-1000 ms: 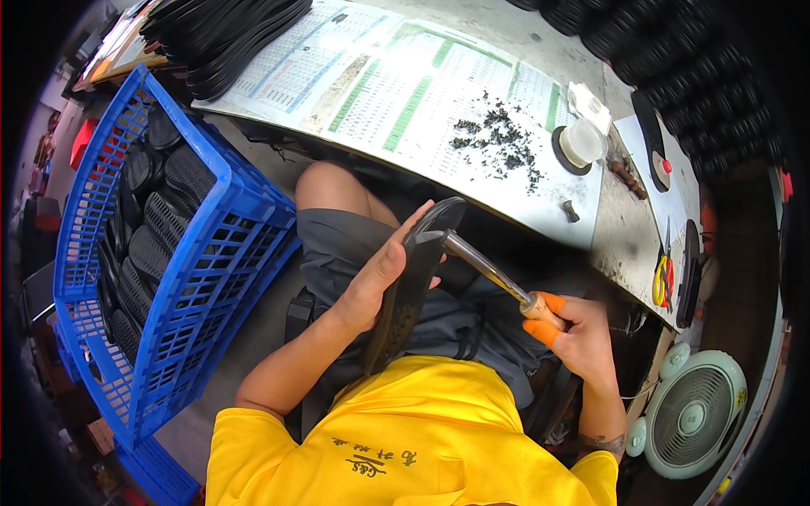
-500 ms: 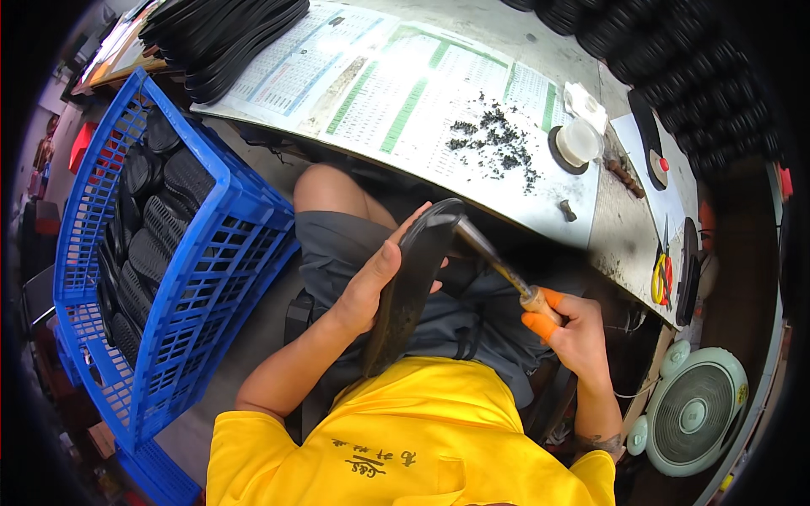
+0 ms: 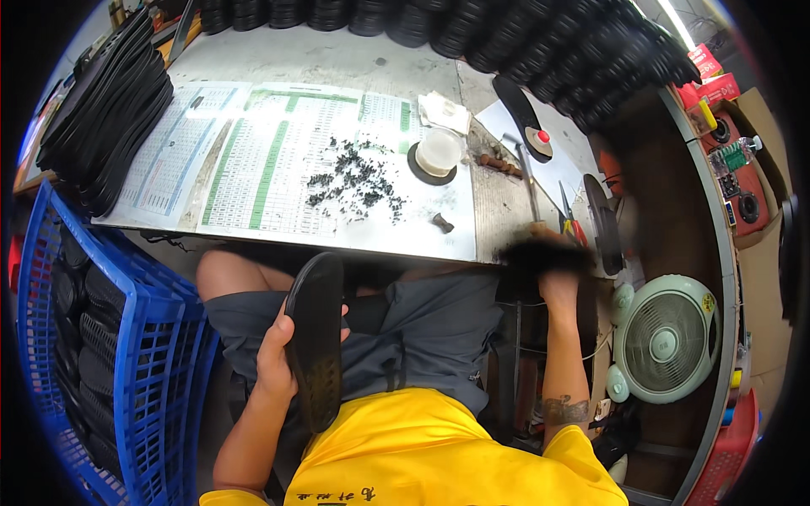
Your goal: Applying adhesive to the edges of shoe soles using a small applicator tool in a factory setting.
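My left hand [image 3: 277, 358] is closed round a black shoe sole [image 3: 316, 346], which stands nearly upright over my lap. At the table's right front edge is my right hand [image 3: 557, 282], its fingers covered by a dark blurred patch. Just beyond it lies a hand tool with a bent metal shaft [image 3: 529, 181] and a wooden handle [image 3: 538, 228]; whether my fingers still grip the handle is hidden. Scissors [image 3: 571, 221] with red and yellow handles lie beside that hand, and another black sole [image 3: 602, 223] is to their right.
Black crumbs [image 3: 359, 181] are scattered on the table's printed sheets [image 3: 232, 152], near a round white container [image 3: 439, 152]. Stacked black strips [image 3: 105, 118] stand at left above a blue crate [image 3: 160, 371] of soles. A green fan [image 3: 666, 337] stands at right; piled soles [image 3: 498, 34] line the back.
My right hand has carried the tool away from the sole to the table's right edge. My left hand still holds the sole, now without the tool against it. The view has shifted right.
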Demonstrator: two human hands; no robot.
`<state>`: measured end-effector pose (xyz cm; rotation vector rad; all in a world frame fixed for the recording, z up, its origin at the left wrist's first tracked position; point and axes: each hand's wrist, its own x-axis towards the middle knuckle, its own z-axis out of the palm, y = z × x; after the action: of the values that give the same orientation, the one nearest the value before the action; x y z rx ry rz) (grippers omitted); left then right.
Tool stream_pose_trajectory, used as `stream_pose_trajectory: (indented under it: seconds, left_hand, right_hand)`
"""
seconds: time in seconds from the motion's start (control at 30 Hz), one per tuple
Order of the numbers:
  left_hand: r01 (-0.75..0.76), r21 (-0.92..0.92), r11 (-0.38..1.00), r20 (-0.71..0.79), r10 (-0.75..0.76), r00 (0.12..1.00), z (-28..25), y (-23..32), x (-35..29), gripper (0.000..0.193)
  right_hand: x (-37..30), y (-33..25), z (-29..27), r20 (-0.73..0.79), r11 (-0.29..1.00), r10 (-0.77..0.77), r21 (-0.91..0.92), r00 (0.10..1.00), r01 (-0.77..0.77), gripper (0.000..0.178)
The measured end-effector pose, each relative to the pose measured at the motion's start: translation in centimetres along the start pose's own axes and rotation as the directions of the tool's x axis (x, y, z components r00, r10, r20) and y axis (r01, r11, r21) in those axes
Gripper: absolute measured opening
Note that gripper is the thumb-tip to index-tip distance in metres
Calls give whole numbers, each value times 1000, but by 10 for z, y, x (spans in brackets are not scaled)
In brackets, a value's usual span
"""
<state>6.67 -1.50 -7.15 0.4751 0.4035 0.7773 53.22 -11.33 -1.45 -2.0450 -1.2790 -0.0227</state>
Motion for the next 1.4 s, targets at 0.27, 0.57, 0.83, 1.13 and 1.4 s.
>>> stream_pose_trajectory:
  seconds: [0.27, 0.57, 0.83, 1.13, 1.4]
  left_hand:
    - [-36, 40, 999, 0, 37, 999, 3, 1, 2, 81]
    - [-44, 73, 996, 13, 43, 999, 4, 2, 4, 85]
    - [-53, 120, 991, -5, 54, 999, 10, 7, 3, 91]
    - [-39, 145, 989, -15, 41, 999, 8, 4, 3, 93]
    - [-32, 156, 987, -9, 34, 999, 10, 6, 2, 93]
  right_hand:
    - [18, 28, 27, 40, 985, 143, -100, 989, -138, 37]
    - [17, -104, 60, 155, 970, -221, 142, 963, 199, 36]
    - [62, -127, 68, 199, 953, -295, -13, 934, 304, 17]
    - [159, -154, 70, 398, 891, -259, -255, 880, 377, 17]
    - [162, -156, 74, 427, 849, -281, -307, 859, 430, 17]
